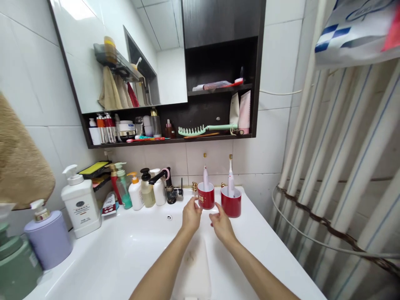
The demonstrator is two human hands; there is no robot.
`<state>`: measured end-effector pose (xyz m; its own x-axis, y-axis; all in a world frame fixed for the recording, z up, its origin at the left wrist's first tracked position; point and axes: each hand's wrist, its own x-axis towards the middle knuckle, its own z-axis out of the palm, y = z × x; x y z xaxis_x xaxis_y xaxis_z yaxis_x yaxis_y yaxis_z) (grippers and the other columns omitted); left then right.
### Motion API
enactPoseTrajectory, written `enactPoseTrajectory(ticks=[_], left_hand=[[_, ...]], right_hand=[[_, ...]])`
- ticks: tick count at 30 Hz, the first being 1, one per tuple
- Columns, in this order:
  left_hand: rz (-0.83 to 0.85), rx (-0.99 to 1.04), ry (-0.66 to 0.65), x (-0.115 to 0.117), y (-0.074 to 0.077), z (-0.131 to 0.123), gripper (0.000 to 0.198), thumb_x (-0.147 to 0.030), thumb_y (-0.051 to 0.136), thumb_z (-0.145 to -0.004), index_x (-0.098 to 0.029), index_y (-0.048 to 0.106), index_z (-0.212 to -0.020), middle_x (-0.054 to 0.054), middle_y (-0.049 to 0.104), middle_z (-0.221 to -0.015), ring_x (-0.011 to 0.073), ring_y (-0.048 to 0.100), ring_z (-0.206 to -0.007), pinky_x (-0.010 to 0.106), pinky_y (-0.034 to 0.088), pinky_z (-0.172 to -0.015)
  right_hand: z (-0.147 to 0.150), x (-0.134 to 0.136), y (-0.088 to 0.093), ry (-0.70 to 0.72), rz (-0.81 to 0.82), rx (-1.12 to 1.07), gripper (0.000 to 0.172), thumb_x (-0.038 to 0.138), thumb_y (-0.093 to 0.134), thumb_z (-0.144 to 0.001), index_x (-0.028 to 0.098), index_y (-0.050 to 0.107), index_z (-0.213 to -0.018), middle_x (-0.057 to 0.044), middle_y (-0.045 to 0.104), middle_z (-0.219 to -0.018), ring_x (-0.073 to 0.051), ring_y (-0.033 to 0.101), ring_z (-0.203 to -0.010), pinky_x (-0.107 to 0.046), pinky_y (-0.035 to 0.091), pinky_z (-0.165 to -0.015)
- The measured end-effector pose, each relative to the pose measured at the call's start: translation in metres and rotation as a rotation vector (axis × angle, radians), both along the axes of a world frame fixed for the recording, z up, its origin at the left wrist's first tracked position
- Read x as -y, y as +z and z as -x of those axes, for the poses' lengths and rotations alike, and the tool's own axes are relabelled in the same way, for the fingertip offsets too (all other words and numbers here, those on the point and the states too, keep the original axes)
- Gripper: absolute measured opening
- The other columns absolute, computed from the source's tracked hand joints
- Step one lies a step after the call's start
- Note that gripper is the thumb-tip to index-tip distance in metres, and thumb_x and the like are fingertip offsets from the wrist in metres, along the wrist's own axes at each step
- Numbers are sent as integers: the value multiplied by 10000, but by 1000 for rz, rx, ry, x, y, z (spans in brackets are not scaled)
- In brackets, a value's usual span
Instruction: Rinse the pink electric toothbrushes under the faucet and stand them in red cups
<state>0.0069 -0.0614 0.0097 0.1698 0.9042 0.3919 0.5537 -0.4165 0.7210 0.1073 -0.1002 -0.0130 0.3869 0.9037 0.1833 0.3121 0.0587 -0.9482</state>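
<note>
A red cup [206,197] with gold markings stands on the white sink's rear ledge, holding an upright electric toothbrush [205,179]. My left hand [191,215] is at the cup's lower left side, fingertips against or very near it; I cannot tell which. Just in front of the cup's lower right side is my right hand [222,223], its thumb and index finger apart with nothing between them. To the right stands a second red cup [231,205] with another electric toothbrush [231,181] upright inside. Neither hand is wrapped around a cup.
The white sink [125,258] lies below, with a black faucet [170,189] at its back. Several pump bottles [136,196] line the left ledge. A dark shelf cabinet [215,114] holding a green hairbrush [193,131] hangs above. White pipes [340,166] run along the right.
</note>
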Motion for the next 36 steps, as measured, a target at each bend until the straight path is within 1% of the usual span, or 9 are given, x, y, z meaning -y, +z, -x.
enactPoseTrajectory(ticks=[5, 12, 15, 18, 21, 23, 25, 31, 36], left_hand=[[211, 194, -25, 33, -15, 21, 595, -42, 409, -575, -147, 251, -1139, -77, 386, -515, 70, 415, -508, 187, 345, -551], [33, 566, -360, 69, 78, 19, 777, -97, 458, -588, -221, 12, -1212, -97, 354, -516, 36, 343, -449, 155, 317, -478], [41, 655, -426, 80, 97, 19, 802, -112, 478, -581, -219, -3, -1213, -101, 354, -507, 31, 350, -447, 154, 327, -483], [65, 720, -450, 87, 95, 23, 842, -150, 531, -551, -212, 9, -1209, -108, 372, -491, 36, 369, -445, 168, 340, -482], [188, 799, -417, 89, 91, 28, 654, -327, 531, -563, -143, 259, -1129, -88, 416, -469, 46, 388, -407, 185, 331, -442], [337, 808, -391, 89, 91, 30, 488, -516, 390, -602, -98, 481, -836, -66, 400, -398, 44, 346, -333, 187, 280, -376], [465, 784, -388, 89, 94, 30, 569, -629, 205, -601, -125, 461, -531, -57, 338, -310, 37, 270, -270, 187, 208, -331], [567, 721, -419, 85, 95, 17, 601, -670, 79, -580, -165, 344, -390, -50, 291, -252, 34, 210, -236, 189, 158, -320], [622, 682, -304, 76, 48, 18, 603, -685, 99, -559, -166, 334, -363, -53, 265, -244, 37, 213, -230, 190, 143, -318]], right_hand=[[14, 34, -2, 113, 8, -20, 613, 182, 392, -562, 61, 290, -1155, 104, 324, -369, -93, 333, -311, -218, 314, -354], [31, 53, 87, 189, -321, -33, 668, 204, 381, -621, 236, 83, -1218, 103, 335, -461, -68, 338, -411, -177, 328, -432], [36, 64, 107, 230, -378, -58, 676, 205, 401, -627, 253, 74, -1217, 107, 338, -462, -60, 320, -391, -175, 319, -416], [38, 73, 106, 271, -364, -193, 623, 216, 452, -613, 262, 195, -1179, 113, 335, -436, -58, 319, -377, -171, 309, -398], [37, 74, 103, 277, -293, -313, 292, 364, 394, -661, 194, 483, -881, 91, 347, -420, -52, 316, -338, -186, 300, -366], [35, 73, 104, 271, -250, -329, 397, 482, 267, -687, 170, 468, -546, 70, 346, -399, -43, 291, -294, -200, 289, -340], [35, 71, 107, 263, -210, -322, 479, 539, 187, -682, 185, 321, -390, 66, 323, -364, -34, 255, -261, -207, 277, -322], [34, 57, 103, 165, -113, -155, 500, 562, 129, -677, 200, 236, -348, 63, 281, -310, -53, 266, -258, -212, 273, -323], [-4, 28, 82, -146, -87, 124, 333, 477, 366, -632, 187, 466, -500, -52, 524, -667, -197, 493, -696, -305, 355, -589]])
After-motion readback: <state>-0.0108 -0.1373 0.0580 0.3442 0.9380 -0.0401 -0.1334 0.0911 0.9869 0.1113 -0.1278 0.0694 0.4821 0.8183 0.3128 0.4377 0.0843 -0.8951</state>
